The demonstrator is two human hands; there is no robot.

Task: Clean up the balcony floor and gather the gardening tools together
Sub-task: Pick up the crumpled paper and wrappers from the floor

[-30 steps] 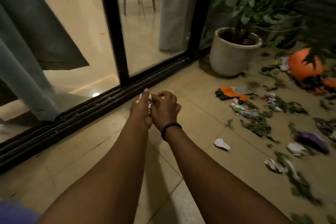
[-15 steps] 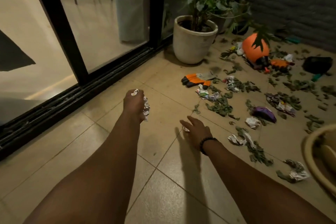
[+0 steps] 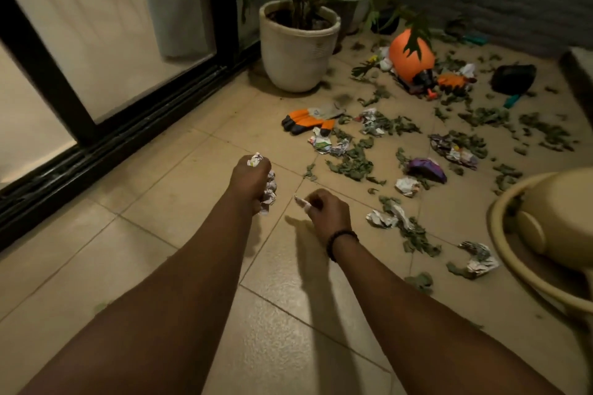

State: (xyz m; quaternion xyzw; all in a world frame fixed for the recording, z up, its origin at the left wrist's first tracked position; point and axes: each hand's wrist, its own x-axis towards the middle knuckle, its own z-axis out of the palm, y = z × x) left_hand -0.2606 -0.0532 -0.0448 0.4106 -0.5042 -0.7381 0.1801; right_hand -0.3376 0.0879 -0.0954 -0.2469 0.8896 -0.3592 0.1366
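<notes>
My left hand [image 3: 250, 178] grips a wad of crumpled paper [image 3: 269, 189] above the tiled floor. Just right of it, my right hand [image 3: 325, 213] pinches a small white paper scrap [image 3: 301, 201], lifted a little off the tiles. Crumpled papers [image 3: 382, 218] and dry leaves [image 3: 353, 163] litter the floor to the right. An orange and black garden glove [image 3: 305, 120] lies near the plant pot. An orange sprayer [image 3: 410, 56] lies further back, with a second orange glove [image 3: 451, 80] beside it. A purple wrapper [image 3: 428, 167] sits among the leaves.
A white plant pot [image 3: 296, 48] stands by the sliding glass door [image 3: 106, 42], whose black track [image 3: 112, 141] runs along the left. A beige basin [image 3: 545, 244] holding a beige vessel sits at the right edge. A black object [image 3: 513, 77] and teal tool [image 3: 511, 100] lie far right.
My right hand has closed on the small paper scrap it was reaching for and raised it off the floor. The left hand keeps its paper wad. The view has moved slightly closer.
</notes>
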